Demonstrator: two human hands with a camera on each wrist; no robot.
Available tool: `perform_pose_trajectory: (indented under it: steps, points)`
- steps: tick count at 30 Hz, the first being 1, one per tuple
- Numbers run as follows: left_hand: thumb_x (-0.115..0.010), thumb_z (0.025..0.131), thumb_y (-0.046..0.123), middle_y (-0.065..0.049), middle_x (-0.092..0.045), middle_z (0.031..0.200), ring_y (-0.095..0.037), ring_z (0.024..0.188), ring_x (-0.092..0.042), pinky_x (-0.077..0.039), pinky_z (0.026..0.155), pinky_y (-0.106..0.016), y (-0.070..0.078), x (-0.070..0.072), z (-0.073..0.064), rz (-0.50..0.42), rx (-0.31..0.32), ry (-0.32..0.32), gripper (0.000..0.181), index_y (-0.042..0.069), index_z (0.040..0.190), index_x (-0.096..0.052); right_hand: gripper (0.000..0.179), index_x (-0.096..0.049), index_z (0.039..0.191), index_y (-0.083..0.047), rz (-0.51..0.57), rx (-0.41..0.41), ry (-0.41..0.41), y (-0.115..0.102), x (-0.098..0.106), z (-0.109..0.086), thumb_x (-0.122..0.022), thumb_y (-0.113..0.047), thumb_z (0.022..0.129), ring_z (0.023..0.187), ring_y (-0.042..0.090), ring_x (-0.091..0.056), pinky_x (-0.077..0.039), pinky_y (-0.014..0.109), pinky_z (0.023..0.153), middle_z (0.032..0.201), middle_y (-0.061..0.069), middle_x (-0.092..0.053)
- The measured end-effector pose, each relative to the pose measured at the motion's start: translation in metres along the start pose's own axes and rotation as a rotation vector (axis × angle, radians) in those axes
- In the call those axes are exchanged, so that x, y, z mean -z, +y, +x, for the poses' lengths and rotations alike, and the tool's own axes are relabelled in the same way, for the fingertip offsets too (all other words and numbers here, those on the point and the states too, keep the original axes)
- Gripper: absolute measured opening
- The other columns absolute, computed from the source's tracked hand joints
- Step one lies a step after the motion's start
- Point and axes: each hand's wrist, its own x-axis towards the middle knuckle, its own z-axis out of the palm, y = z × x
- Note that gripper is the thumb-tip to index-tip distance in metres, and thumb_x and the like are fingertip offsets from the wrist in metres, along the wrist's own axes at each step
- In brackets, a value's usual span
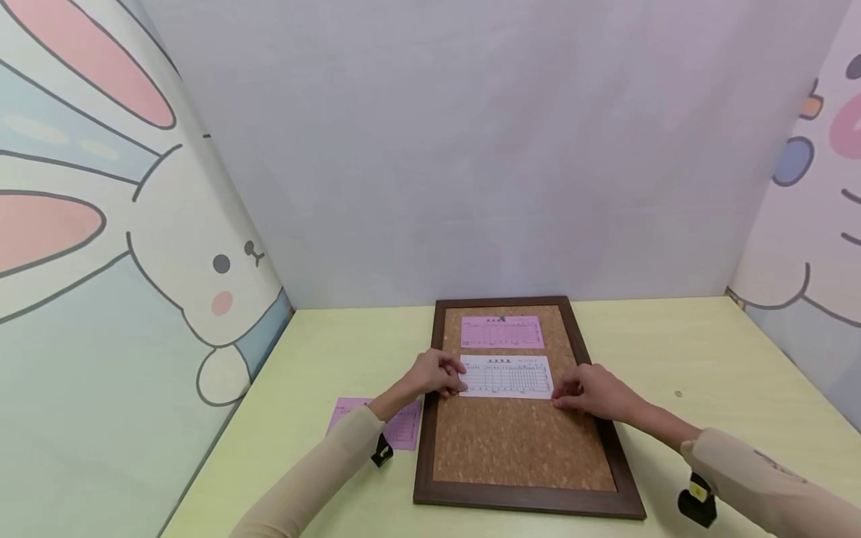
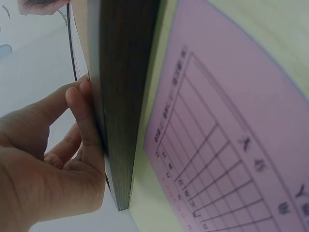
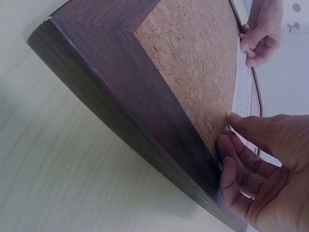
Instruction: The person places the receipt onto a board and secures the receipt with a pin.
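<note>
A white printed form lies on the framed cork board, below a pink printed form fixed by a dark green pushpin at its top edge. At the white form's left edge, my left hand pinches the paper between thumb and fingers. My right hand holds the lower right corner, its other fingers curled near the dark frame. In the right wrist view, a tiny orange spot shows at the thumb tip of the right hand.
Another pink form lies on the pale table left of the board, partly behind the left forearm. The board's brown wooden frame stands raised above the tabletop. A grey wall rises behind, with cartoon-printed panels at both sides.
</note>
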Motion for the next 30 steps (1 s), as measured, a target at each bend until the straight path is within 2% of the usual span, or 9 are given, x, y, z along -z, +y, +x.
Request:
perform_pose_trajectory:
  steps: [11, 19, 25, 30]
  points:
    - [-0.083, 0.083, 0.003, -0.004, -0.068, 0.069, -0.011, 0.055, -0.062, -0.053, 0.049, -0.02, -0.001, 0.0, 0.001, 0.001, 0.005, 0.011, 0.018, -0.001, 0.097, -0.073, 0.006, -0.076, 0.087, -0.011, 0.012, 0.015, -0.015, -0.001, 0.001, 0.004, -0.075, -0.013, 0.092, 0.059, 0.001, -0.052, -0.047, 0.019, 0.052, 0.074, -0.007, -0.067]
    - [-0.082, 0.083, 0.002, -0.004, -0.068, 0.069, -0.011, 0.055, -0.061, -0.053, 0.05, -0.02, 0.001, 0.002, -0.002, 0.003, 0.001, 0.015, 0.019, -0.004, 0.099, -0.072, 0.008, -0.075, 0.086, -0.009, 0.011, 0.018, 0.015, -0.005, 0.001, 0.013, -0.074, -0.012, 0.093, 0.058, 0.003, -0.053, -0.047, 0.02, 0.051, 0.069, -0.004, -0.064]
    - [-0.081, 0.083, 0.002, -0.006, -0.069, 0.07, -0.01, 0.054, -0.061, -0.052, 0.05, -0.019, 0.003, 0.001, -0.004, 0.001, -0.003, 0.01, 0.02, -0.004, 0.1, -0.072, 0.007, -0.074, 0.085, -0.008, -0.025, -0.022, 0.038, -0.005, -0.001, 0.021, -0.074, -0.009, 0.092, 0.057, 0.006, -0.054, -0.047, 0.021, 0.05, 0.07, -0.003, -0.064]
    - [-0.082, 0.082, 0.001, -0.004, -0.067, 0.068, -0.01, 0.054, -0.06, -0.052, 0.049, -0.018, 0.002, -0.002, -0.002, 0.002, 0.003, 0.026, 0.017, -0.002, 0.097, -0.073, 0.006, -0.075, 0.086, -0.008, -0.051, -0.051, 0.072, -0.004, -0.001, 0.029, -0.074, -0.008, 0.092, 0.058, 0.008, -0.053, -0.045, 0.022, 0.051, 0.071, -0.003, -0.065]
